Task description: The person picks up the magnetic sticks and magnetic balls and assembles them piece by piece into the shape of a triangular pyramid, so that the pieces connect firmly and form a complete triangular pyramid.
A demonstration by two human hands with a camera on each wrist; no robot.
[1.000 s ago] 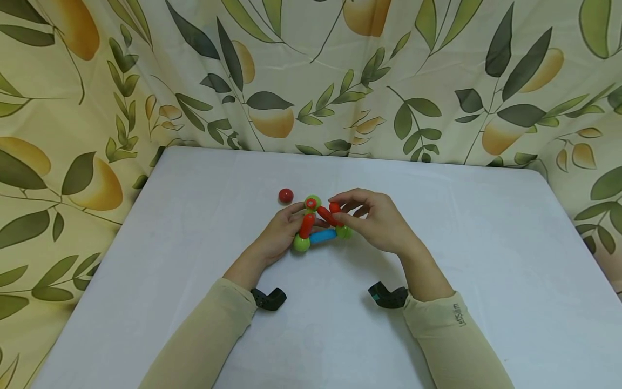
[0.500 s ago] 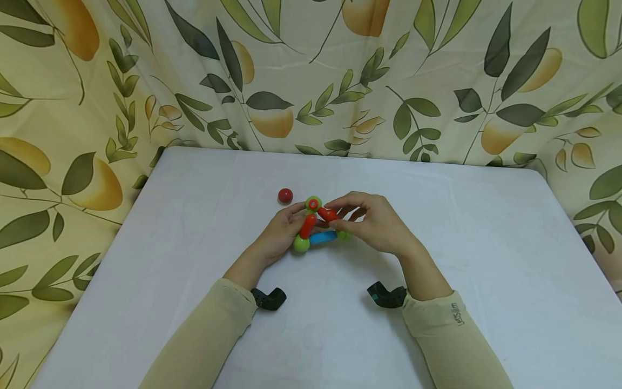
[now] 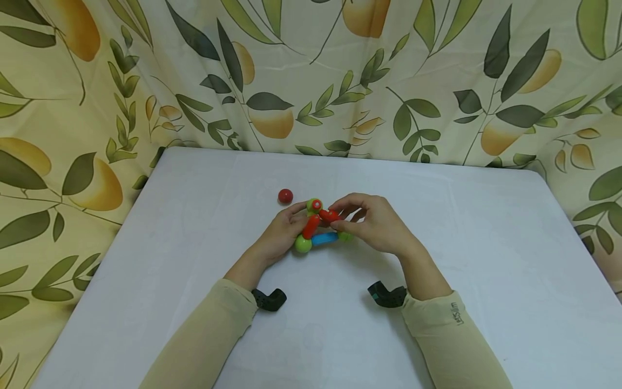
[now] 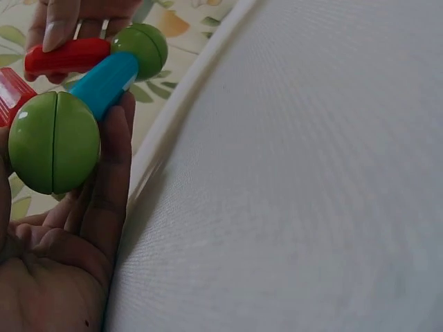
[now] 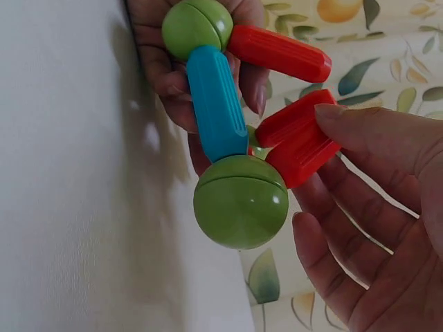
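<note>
In the head view my left hand (image 3: 277, 235) holds a construction toy of green balls joined by rods. One green ball (image 3: 303, 244) sits at its near left corner, with a blue rod (image 3: 324, 238) running right to another green ball (image 5: 240, 202). A red rod (image 3: 311, 227) rises from the near left ball. My right hand (image 3: 371, 221) pinches a red rod (image 5: 303, 155) fixed to the right-hand ball, thumb on its outer end. Another red rod (image 5: 294, 116) lies close alongside it in the right wrist view. The far green ball (image 3: 313, 206) is partly hidden.
A loose red ball (image 3: 285, 196) lies on the white table (image 3: 194, 216) beyond my left fingertips. Black wrist devices (image 3: 269, 299) stick out at both cuffs. A curtain with fruit and leaf print (image 3: 316, 81) hangs behind the table's far edge.
The red rod at my right fingertips has tilted leftward, towards the far red rod. The toy has shifted and turned slightly. My right hand has lowered a little; the loose red ball stays put.
</note>
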